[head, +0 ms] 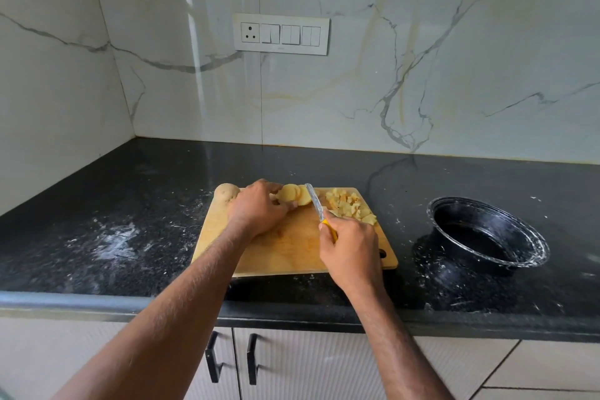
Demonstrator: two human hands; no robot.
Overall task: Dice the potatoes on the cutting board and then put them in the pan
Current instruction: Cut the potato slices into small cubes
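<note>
Your left hand (256, 208) curls around the potato slices (293, 195) at the far side of the cutting board (289, 247). Your right hand (350, 250) grips the knife (316, 204), blade beside the slices. Diced pieces (350, 204) lie far right; a whole potato (226, 193) sits far left. The pan (487, 234) stands well right.
</note>
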